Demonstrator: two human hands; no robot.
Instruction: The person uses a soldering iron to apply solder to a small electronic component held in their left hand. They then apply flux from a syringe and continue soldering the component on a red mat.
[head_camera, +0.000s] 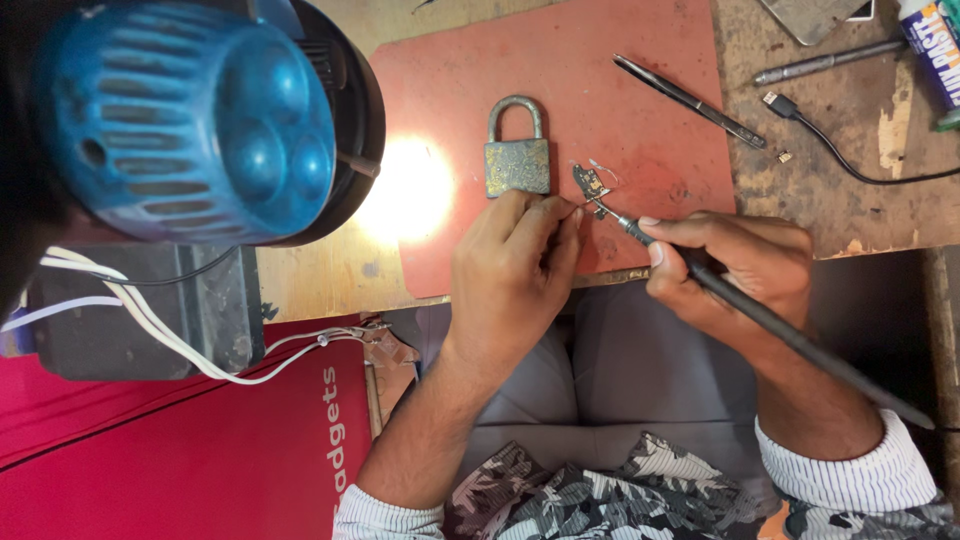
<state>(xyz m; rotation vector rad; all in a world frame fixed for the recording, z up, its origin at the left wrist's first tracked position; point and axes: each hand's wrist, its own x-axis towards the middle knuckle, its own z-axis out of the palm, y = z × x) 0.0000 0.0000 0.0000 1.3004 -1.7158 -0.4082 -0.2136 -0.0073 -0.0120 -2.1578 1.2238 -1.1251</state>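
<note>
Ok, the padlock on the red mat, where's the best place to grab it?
Probably by the shackle: the padlock lies flat on the red mat with its loop pointing away from the person, open and clear. Come from the far side, since the left hand crowds the body's near edge.

Two bare hands in view from above, no gloves, no rings, no watch on either. The left hand (515, 265) comes off a forearm uncovered nearly to the elbow, where a white sleeve with fine dark stripes (385, 518) is pushed up in a bunched cuff. The right hand (745, 265) shows short, plain nails; its sleeve of the same white, thin-striped cloth (865, 470) sits rolled a little above the wrist. Lower down there's a garment in a black, grey and white leaf-like print (610, 495), and grey trousers (620, 375) across the lap.
</note>
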